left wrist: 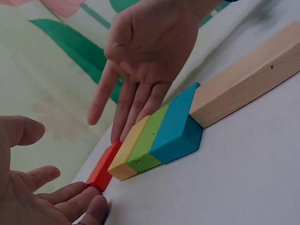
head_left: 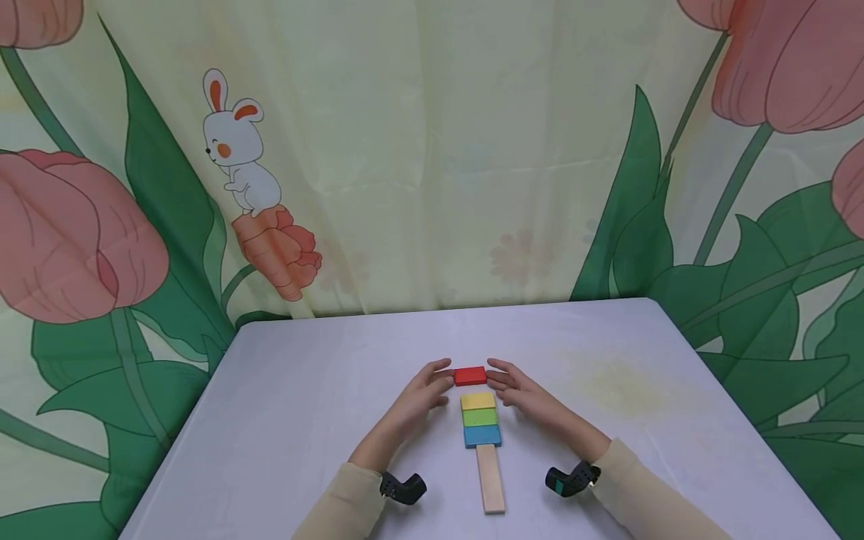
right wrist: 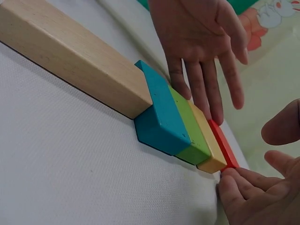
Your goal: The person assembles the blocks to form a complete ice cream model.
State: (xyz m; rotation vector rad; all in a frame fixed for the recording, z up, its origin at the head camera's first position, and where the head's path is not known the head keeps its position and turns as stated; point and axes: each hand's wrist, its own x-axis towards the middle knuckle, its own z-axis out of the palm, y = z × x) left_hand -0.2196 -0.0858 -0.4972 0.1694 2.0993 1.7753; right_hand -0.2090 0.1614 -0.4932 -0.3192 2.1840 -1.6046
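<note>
A red block [head_left: 470, 376] lies flat on the table, with a small gap between it and a yellow block [head_left: 478, 401]. Below the yellow one, a green block [head_left: 480, 417] and a blue block [head_left: 482, 436] sit edge to edge in a column. A long plain wooden block [head_left: 490, 480] runs from the blue block toward the person. At the red block's left end, fingertips of my left hand [head_left: 420, 395] touch it, fingers extended. My right hand [head_left: 529, 396] touches the opposite end, its fingers fairly straight too.
A white cloth covers the table [head_left: 304, 420]. Behind it hangs a curtain [head_left: 432, 187] printed with tulips and a rabbit on a carrot. Each wrist wears a black camera, one on the left [head_left: 403, 489] and one on the right [head_left: 572, 478].
</note>
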